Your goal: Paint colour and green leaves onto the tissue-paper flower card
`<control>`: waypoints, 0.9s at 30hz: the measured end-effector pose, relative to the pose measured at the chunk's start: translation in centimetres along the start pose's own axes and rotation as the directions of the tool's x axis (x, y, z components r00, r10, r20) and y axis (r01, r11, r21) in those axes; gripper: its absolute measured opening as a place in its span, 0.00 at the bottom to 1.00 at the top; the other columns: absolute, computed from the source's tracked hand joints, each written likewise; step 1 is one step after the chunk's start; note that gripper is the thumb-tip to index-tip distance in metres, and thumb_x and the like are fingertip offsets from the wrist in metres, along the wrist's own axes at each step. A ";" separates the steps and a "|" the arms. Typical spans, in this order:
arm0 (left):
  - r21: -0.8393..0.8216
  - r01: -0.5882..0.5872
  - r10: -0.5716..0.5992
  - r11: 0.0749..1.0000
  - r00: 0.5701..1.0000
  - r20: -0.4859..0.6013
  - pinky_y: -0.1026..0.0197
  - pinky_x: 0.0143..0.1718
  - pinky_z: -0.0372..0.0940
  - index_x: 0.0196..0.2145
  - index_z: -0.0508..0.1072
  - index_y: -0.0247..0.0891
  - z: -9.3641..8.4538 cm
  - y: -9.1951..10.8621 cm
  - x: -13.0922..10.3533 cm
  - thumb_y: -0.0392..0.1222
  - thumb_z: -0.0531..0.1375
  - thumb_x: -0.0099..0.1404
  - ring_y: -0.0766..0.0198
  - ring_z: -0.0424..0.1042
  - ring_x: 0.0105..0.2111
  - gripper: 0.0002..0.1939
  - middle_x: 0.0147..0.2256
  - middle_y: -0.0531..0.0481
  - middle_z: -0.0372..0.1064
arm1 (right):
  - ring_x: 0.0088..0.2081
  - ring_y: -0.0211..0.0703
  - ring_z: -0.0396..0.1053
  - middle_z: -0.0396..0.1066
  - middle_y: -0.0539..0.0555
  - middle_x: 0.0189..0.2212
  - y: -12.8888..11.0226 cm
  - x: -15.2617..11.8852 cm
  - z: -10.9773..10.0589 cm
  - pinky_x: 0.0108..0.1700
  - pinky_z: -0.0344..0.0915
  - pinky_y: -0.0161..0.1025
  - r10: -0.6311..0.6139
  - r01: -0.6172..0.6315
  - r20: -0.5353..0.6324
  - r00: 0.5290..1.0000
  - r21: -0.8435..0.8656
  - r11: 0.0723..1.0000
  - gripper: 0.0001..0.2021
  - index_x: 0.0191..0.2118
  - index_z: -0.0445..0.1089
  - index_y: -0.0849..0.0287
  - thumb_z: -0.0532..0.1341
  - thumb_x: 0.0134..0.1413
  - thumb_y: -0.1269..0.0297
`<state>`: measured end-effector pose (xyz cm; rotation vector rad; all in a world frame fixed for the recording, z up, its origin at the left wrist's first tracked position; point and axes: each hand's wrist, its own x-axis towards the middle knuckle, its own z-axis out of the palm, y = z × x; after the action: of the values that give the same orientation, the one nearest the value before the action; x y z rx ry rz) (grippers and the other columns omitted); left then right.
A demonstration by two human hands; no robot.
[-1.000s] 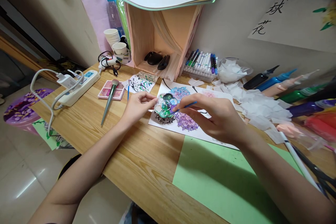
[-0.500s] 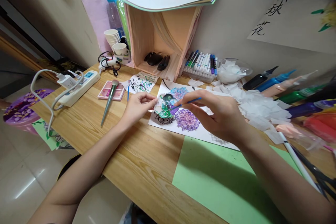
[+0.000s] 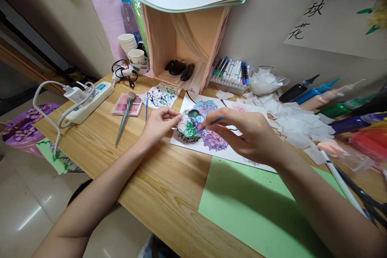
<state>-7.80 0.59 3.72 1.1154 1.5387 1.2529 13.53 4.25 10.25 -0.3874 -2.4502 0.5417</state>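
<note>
My left hand pinches the left rim of a small round paint palette, whose wells are smeared with green, purple and dark paint. My right hand is closed around a thin blue paintbrush; its tip is at the purple well on the palette's right side, partly hidden by my fingers. Beneath the palette lies white paper with flower clusters: a blue one, a purple one and a black one partly covered by the palette. A green sheet lies in front of the white paper.
A makeup brush rests across a pink palette box on the left, near a power strip. Behind are a peach open box and markers. Tissue pieces, paint bottles and scissors lie right.
My right fingers and the brush have shifted slightly left and down over the palette. The palette tilts a little differently, so its wells show more clearly. My left hand keeps its hold.
</note>
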 end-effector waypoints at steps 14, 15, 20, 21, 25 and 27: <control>0.004 -0.006 0.006 1.000 1.000 0.009 0.63 0.30 0.69 0.29 0.74 0.32 -0.1 -0.3 0.2 0.50 0.68 0.47 0.65 0.72 0.27 0.18 0.27 0.47 0.74 | 0.32 0.35 0.71 0.73 0.52 0.33 0.0 0.0 0.0 0.32 0.65 0.31 0.007 -0.006 -0.053 0.999 0.010 1.000 0.05 0.38 0.65 0.58 0.52 0.60 0.71; 0.001 -0.006 0.006 1.000 1.000 0.004 0.63 0.30 0.69 0.29 0.74 0.32 -0.1 -0.3 0.1 0.50 0.68 0.46 0.65 0.72 0.27 0.18 0.27 0.47 0.74 | 0.32 0.35 0.71 0.73 0.51 0.33 0.0 0.0 0.0 0.33 0.65 0.31 0.002 -0.001 -0.040 0.999 0.017 1.000 0.06 0.39 0.65 0.57 0.52 0.60 0.71; -0.003 -0.001 0.001 1.000 1.000 0.003 0.63 0.30 0.69 0.28 0.74 0.32 0.0 -0.1 0.1 0.50 0.68 0.45 0.65 0.72 0.26 0.18 0.27 0.47 0.74 | 0.31 0.35 0.70 0.73 0.51 0.32 0.1 0.0 0.0 0.33 0.65 0.31 0.021 -0.021 -0.009 1.000 -0.001 1.000 0.05 0.38 0.65 0.58 0.53 0.59 0.70; -0.004 0.004 -0.004 1.000 1.000 0.004 0.63 0.30 0.69 0.28 0.74 0.32 0.0 -0.1 0.1 0.50 0.68 0.45 0.66 0.71 0.26 0.18 0.27 0.47 0.74 | 0.32 0.35 0.70 0.73 0.51 0.32 0.1 0.0 0.0 0.32 0.65 0.31 0.021 -0.021 -0.035 0.999 -0.001 1.000 0.05 0.38 0.65 0.58 0.53 0.59 0.70; -0.003 0.009 -0.009 1.000 1.000 0.000 0.63 0.30 0.69 0.29 0.74 0.32 0.0 -0.1 0.1 0.50 0.68 0.45 0.65 0.71 0.26 0.18 0.26 0.48 0.74 | 0.32 0.34 0.70 0.73 0.51 0.32 0.1 0.0 0.0 0.33 0.65 0.31 0.003 -0.002 -0.033 0.999 0.030 1.000 0.06 0.38 0.65 0.58 0.52 0.59 0.71; 0.001 0.007 -0.007 1.000 1.000 0.000 0.63 0.29 0.69 0.29 0.74 0.32 0.0 -0.1 0.1 0.50 0.68 0.45 0.65 0.71 0.26 0.19 0.26 0.48 0.74 | 0.31 0.34 0.70 0.73 0.51 0.31 0.1 0.0 -0.1 0.33 0.65 0.31 0.015 -0.015 0.012 1.000 0.028 0.999 0.06 0.38 0.65 0.58 0.53 0.59 0.71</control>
<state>-7.88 0.66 3.57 1.1099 1.5420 1.2471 13.59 4.36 10.30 -0.3921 -2.4496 0.5857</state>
